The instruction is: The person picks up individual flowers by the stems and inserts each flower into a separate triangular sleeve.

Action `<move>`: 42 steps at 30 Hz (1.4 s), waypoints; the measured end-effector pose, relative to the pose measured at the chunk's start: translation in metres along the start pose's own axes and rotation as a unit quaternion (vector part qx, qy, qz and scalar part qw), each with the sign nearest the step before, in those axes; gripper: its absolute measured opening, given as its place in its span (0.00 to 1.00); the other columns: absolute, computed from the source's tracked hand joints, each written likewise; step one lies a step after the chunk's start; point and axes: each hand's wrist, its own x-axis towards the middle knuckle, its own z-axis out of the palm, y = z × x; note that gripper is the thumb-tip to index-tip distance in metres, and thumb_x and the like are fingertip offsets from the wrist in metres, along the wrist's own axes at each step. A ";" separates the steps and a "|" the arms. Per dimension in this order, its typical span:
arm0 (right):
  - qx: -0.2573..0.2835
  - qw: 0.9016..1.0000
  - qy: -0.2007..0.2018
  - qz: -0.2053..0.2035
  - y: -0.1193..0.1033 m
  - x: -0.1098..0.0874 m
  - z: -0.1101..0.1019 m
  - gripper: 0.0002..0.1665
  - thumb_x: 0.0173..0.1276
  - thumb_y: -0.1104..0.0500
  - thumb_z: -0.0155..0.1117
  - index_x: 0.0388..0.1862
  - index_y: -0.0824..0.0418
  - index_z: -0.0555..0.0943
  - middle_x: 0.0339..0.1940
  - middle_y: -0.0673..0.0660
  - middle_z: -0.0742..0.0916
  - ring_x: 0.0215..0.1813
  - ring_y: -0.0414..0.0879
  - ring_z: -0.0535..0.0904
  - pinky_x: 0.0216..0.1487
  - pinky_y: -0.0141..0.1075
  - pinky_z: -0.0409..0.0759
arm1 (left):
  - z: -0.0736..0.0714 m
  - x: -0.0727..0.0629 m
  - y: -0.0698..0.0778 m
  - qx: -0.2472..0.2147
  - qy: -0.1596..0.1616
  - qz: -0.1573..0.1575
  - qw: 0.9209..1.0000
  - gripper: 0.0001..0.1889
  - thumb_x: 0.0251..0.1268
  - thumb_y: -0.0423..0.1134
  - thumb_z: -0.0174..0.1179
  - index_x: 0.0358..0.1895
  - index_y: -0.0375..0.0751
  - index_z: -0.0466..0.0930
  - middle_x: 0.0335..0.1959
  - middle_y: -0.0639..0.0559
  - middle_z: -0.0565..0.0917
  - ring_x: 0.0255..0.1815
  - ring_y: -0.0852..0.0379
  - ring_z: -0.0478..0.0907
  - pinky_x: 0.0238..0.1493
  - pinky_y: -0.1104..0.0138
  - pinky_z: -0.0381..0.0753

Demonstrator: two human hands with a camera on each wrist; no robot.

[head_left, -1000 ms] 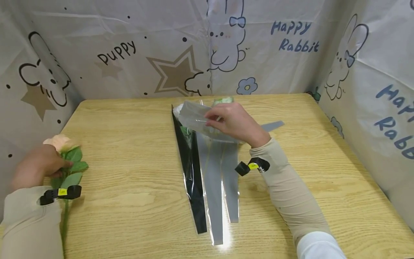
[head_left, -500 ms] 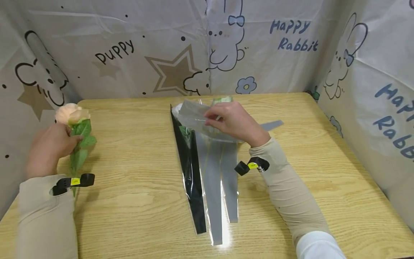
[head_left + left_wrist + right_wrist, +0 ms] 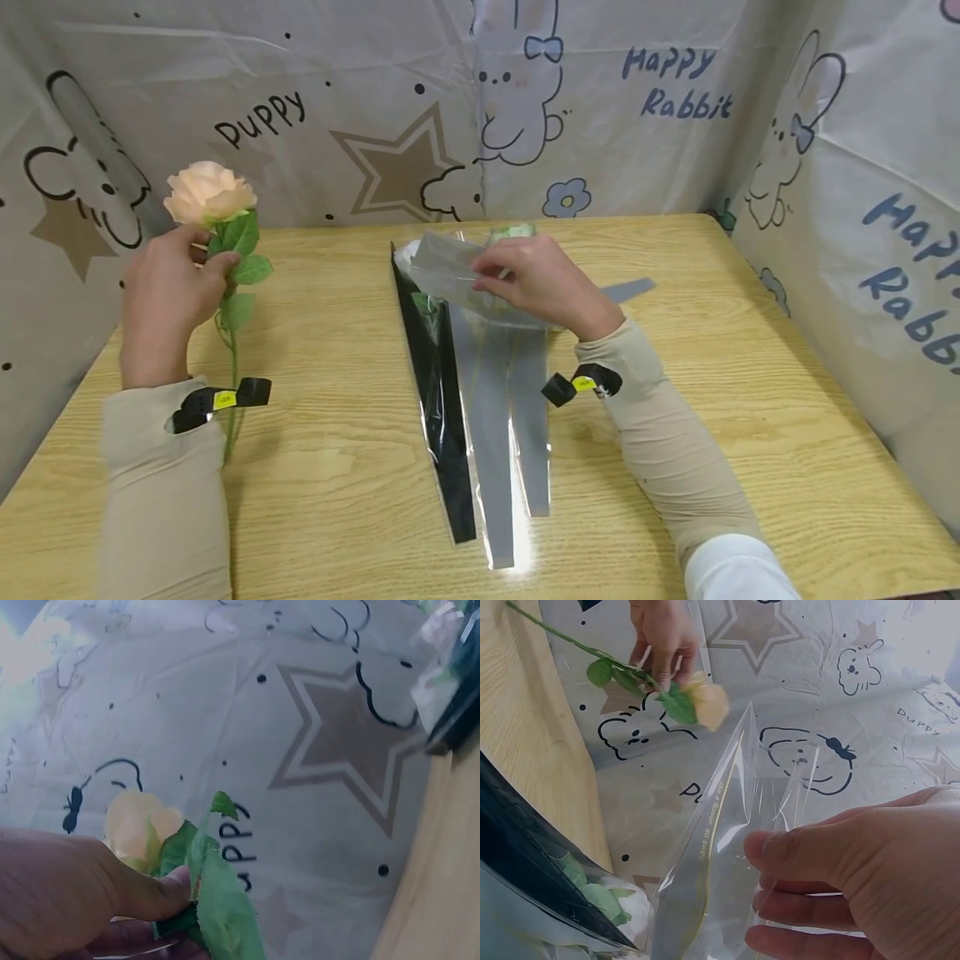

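My left hand (image 3: 168, 292) grips a peach artificial rose (image 3: 210, 192) by its stem, just under the bloom, among green leaves (image 3: 225, 915). The rose stands upright at the table's left side, its lower stem partly behind the wrist strap. My right hand (image 3: 543, 283) pinches the edge of a clear and grey flower sleeve (image 3: 442, 271) between thumb and fingers. In the right wrist view the sleeve's mouth (image 3: 742, 772) spreads apart, with yellow printing on its side. Beside it, a black-backed sleeve (image 3: 442, 417) holds a white flower (image 3: 636, 911).
Grey sleeve tails (image 3: 491, 433) lie side by side on the wooden table (image 3: 322, 467). A pale green flower (image 3: 513, 233) shows behind my right hand, and a grey strip (image 3: 630, 290) sticks out to its right. Printed cloth walls (image 3: 300, 50) enclose the back and sides.
My left hand has lifted the peach rose from the left edge, moving it up and rightward toward the sleeves. The right hand keeps its pinch on the sleeve, almost unmoved.
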 end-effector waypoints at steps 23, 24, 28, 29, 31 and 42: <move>-0.007 1.000 -0.014 0.027 0.000 0.000 -0.003 0.10 0.69 0.58 0.73 0.45 0.62 0.89 0.42 0.57 0.93 0.42 0.46 0.90 0.44 0.35 0.89 | 0.006 -0.002 0.067 -0.275 0.221 0.039 0.935 0.17 0.71 0.43 0.67 0.56 0.39 0.85 0.42 0.49 0.92 0.28 0.87 0.78 0.31 0.87 0.80; -0.007 0.999 -0.015 0.028 0.000 0.000 -0.003 0.10 0.69 0.58 0.73 0.45 0.61 0.89 0.41 0.57 0.93 0.42 0.45 0.90 0.44 0.35 0.89 | 0.006 -0.002 0.069 -0.302 0.230 0.045 0.924 0.16 0.70 0.42 0.68 0.56 0.40 0.85 0.40 0.54 0.91 0.29 0.84 0.80 0.31 0.86 0.81; -0.009 1.000 -0.013 0.027 0.001 0.000 -0.002 0.10 0.70 0.57 0.73 0.46 0.61 0.89 0.42 0.56 0.93 0.42 0.45 0.90 0.45 0.35 0.89 | 0.010 -0.003 0.077 -0.384 0.272 0.103 0.876 0.15 0.66 0.40 0.71 0.53 0.41 0.87 0.37 0.68 0.88 0.32 0.76 0.86 0.33 0.81 0.85; -0.008 1.000 -0.012 0.027 0.001 0.000 -0.002 0.11 0.69 0.57 0.73 0.47 0.61 0.89 0.42 0.56 0.93 0.42 0.45 0.90 0.45 0.35 0.89 | 0.010 -0.003 0.080 -0.400 0.280 0.117 0.865 0.14 0.66 0.40 0.72 0.53 0.41 0.87 0.37 0.68 0.88 0.32 0.75 0.87 0.33 0.80 0.85; -0.007 1.000 -0.008 0.026 0.002 -0.001 -0.003 0.12 0.69 0.58 0.73 0.49 0.61 0.88 0.42 0.57 0.93 0.42 0.46 0.90 0.45 0.35 0.89 | 0.012 -0.003 0.085 -0.426 0.293 0.141 0.844 0.15 0.64 0.39 0.72 0.52 0.41 0.87 0.36 0.66 0.89 0.32 0.72 0.88 0.34 0.78 0.87; -0.007 0.999 -0.012 0.030 0.005 0.000 -0.001 0.14 0.69 0.58 0.74 0.51 0.61 0.88 0.42 0.56 0.93 0.42 0.46 0.90 0.45 0.36 0.89 | 0.013 -0.009 0.105 -0.605 0.293 0.121 0.731 0.09 0.65 0.32 0.70 0.45 0.33 0.84 0.34 0.48 0.90 0.28 0.58 0.89 0.32 0.69 0.89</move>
